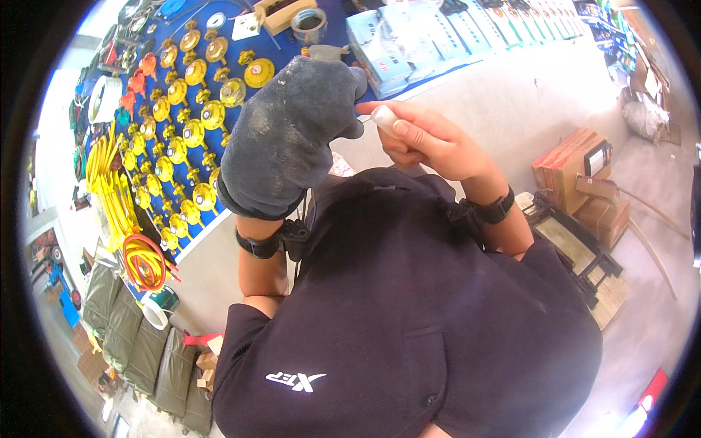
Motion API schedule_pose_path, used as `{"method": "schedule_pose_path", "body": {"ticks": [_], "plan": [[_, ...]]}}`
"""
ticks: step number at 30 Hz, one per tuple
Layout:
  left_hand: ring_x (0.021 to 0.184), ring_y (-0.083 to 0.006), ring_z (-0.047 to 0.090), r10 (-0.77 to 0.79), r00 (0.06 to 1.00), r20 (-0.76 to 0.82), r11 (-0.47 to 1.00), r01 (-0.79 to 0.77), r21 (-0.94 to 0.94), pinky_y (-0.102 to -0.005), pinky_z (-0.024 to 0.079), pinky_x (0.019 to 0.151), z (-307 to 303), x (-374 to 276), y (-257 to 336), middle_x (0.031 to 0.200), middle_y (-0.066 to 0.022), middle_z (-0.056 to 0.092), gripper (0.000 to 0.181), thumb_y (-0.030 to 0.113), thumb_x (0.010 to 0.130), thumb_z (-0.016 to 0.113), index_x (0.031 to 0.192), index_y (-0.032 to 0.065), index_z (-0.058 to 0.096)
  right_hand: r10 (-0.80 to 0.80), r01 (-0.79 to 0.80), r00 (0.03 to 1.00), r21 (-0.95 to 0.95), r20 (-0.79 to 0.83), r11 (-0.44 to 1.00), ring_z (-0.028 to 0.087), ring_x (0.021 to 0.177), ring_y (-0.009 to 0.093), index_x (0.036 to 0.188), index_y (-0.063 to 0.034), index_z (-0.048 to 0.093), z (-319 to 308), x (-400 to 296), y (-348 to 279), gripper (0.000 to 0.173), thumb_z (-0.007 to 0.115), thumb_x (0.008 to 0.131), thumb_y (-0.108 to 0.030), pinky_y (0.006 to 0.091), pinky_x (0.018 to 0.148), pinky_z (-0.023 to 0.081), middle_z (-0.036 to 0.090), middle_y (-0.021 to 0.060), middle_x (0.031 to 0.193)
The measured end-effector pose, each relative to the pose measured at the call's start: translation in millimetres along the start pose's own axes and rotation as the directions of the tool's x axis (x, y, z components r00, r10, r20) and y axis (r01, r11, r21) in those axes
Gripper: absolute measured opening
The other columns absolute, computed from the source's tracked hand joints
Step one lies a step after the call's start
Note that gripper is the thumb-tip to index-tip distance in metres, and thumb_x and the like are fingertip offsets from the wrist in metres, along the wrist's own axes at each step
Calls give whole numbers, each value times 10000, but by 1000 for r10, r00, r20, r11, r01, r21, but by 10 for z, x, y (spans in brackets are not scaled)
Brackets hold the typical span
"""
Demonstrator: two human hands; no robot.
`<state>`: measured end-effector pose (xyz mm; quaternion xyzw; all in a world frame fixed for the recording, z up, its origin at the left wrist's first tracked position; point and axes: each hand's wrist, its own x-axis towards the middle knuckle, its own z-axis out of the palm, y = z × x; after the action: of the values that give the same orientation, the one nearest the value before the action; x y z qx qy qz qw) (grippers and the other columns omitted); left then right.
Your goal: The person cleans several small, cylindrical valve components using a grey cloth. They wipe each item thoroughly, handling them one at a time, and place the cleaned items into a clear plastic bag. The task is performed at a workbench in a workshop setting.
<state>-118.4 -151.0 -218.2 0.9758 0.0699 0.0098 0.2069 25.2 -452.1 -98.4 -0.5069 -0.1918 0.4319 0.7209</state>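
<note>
A bulky dark grey fabric mitt or cover [285, 131] with pale smudges encloses my left hand [293, 131], so its fingers are hidden. My bare right hand [432, 139] is shut on the short whitish handle [385, 119] of a small tool. A thin shaft runs from the handle towards the right edge of the mitt; whether its tip touches the fabric cannot be told. The index finger reaches out beside the mitt's edge. Both wrists wear dark straps. Rows of yellow gas regulators [193, 133] lie on a blue-covered table left of the mitt.
Pale blue boxes [383, 60] and a tape roll [309, 24] lie on the table beyond my hands. Coiled yellow and red hoses [143, 263] are at its left end. Cardboard boxes [569, 164] stand on the right beside a black-framed trolley [586, 257]. Green padded material [137, 339] lies lower left.
</note>
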Motion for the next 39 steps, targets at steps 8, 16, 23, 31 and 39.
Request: {"method": "schedule_pose_path", "body": {"ticks": [8, 16, 23, 31, 39], "plan": [[1443, -238, 335, 91, 990, 108, 992, -100, 77, -355, 220, 1209, 249, 48, 706, 1549, -64, 416, 712, 485, 951, 610, 1529, 157, 353, -89, 50, 974, -185, -210, 981, 258, 544, 39, 1229, 4, 615, -361, -882, -43, 394, 464, 1081, -328, 223, 497, 222, 334, -81, 649], [1456, -242, 329, 199, 915, 351, 980, -186, -71, -369, 214, 1218, 371, -19, 991, 1584, -73, 380, 590, 362, 1034, 491, 1551, 129, 329, -283, 100, 786, -339, -549, 935, 371, 598, 6, 1068, -15, 720, -445, -1617, -93, 324, 582, 1037, -307, 206, 524, 293, 470, -75, 678], [1457, -246, 329, 364, 882, 300, 931, -331, -157, -371, 213, 1219, 431, 350, 1072, 1587, -74, 376, 584, 348, 1036, 491, 1552, 128, 330, -357, 315, 822, -167, -444, 934, 328, 603, 34, 1380, -13, 531, -526, -1903, -41, 380, 470, 1082, -240, 217, 541, 286, 381, -73, 711], [1455, -246, 332, 419, 857, 299, 908, -401, -123, -371, 215, 1217, 274, 769, 1202, 1584, -77, 379, 588, 345, 1030, 503, 1549, 126, 334, -385, 449, 781, 14, -491, 893, 388, 577, 73, 1517, -5, 356, -450, -1897, -40, 469, 413, 1084, -176, 214, 546, 326, 440, -10, 780], [1454, -246, 335, 443, 840, 314, 896, -427, -123, -371, 217, 1216, 250, 985, 1274, 1581, -80, 382, 593, 342, 1024, 514, 1547, 124, 338, -417, 477, 706, -51, -573, 877, 328, 537, 49, 1422, 53, 425, -678, -1764, 37, 423, 412, 1084, -200, 195, 499, 273, 459, -23, 806]]}}
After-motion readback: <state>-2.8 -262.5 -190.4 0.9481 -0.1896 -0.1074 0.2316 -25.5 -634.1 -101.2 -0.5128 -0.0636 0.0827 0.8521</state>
